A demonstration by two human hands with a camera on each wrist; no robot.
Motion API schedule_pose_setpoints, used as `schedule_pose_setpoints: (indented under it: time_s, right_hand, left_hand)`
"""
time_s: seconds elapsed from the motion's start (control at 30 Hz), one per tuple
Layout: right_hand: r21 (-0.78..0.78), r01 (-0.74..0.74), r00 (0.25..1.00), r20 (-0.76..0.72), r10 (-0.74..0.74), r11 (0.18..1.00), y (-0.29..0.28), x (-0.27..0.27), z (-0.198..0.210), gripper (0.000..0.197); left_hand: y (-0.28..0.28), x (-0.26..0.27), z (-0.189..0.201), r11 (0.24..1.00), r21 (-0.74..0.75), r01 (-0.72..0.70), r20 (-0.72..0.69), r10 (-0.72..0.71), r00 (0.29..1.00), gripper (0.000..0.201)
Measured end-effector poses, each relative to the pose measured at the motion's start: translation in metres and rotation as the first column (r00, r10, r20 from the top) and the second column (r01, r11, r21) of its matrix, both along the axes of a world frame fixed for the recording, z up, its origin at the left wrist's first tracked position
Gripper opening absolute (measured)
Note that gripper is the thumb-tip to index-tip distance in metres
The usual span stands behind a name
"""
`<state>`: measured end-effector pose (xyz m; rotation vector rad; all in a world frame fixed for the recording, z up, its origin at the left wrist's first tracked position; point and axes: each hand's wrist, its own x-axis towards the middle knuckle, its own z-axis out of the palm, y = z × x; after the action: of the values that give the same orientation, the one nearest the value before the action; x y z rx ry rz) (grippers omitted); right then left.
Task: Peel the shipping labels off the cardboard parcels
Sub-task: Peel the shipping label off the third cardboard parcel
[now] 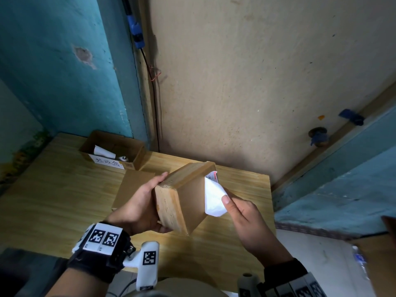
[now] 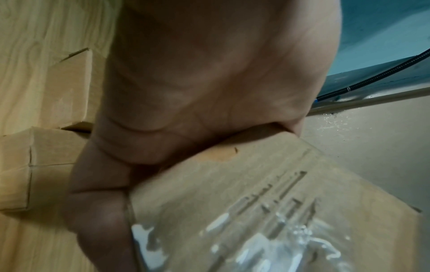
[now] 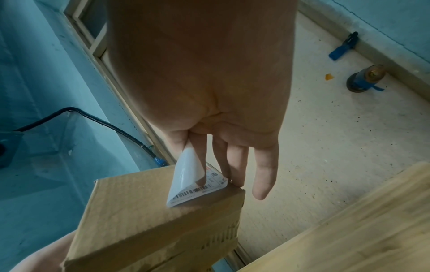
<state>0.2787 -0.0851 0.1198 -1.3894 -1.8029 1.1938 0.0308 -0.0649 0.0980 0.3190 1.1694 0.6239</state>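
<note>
One small brown cardboard parcel point(image 1: 182, 198), held over the wooden table point(image 1: 64, 189), left hand point(image 1: 137, 209) gripping; right hand point(image 1: 246, 219) pinching the half-peeled white shipping label point(image 1: 214, 198). Risk: hasty pulling tears the label.

Head view high above, wrist views close along each palm, all sharing the parcel point(image 1: 184, 196).

The parcel point(image 1: 188, 198) is plain brown cardboard. The shipping label point(image 3: 197, 184) is white on its back side, and its front has black barcode stripes and a small red mark. The table point(image 1: 64, 189) is light yellow wood with grain lines. The open box point(image 1: 113, 148) is brown, with a white paper strip bearing black handwriting. The wall point(image 1: 53, 61) is teal blue.
</note>
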Motion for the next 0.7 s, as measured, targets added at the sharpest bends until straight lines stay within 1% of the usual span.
schedule_pose_setpoints:
  time_s: [0.1,0.13,0.3,0.47,0.6,0.7]
  right_hand:
    - [-0.008,0.006,1.0,0.006,-0.006,1.0,0.0,-0.002,0.001,0.039]
    - [-0.012,0.012,1.0,0.007,-0.012,1.0,0.0,-0.003,0.002,0.041]
    - [-0.011,0.008,1.0,-0.005,-0.008,1.0,0.003,-0.001,-0.002,0.03]
    - [-0.021,0.016,1.0,-0.002,-0.016,1.0,0.007,-0.004,-0.005,0.031]
    - [-0.06,0.033,0.999,0.002,-0.033,0.998,0.011,-0.005,-0.007,0.032]
    - [-0.062,0.049,0.999,-0.014,-0.05,0.997,0.014,-0.006,-0.009,0.025]
  left_hand:
    - [0.001,0.0,0.0,1.0,0.003,-0.003,-0.002,0.003,1.0,0.077]
    - [0.001,0.0,0.0,1.0,0.005,-0.002,-0.002,0.002,1.0,0.078]
    - [0.003,-0.002,-0.002,1.0,0.008,-0.011,0.001,0.011,1.0,0.078]
    - [0.006,-0.004,-0.005,1.0,-0.006,-0.025,-0.001,0.025,1.0,0.076]
    - [0.009,-0.006,-0.007,0.998,-0.026,-0.053,0.0,0.053,0.999,0.074]
    - [0.011,-0.006,-0.006,0.998,-0.036,-0.058,-0.013,0.058,0.998,0.07]
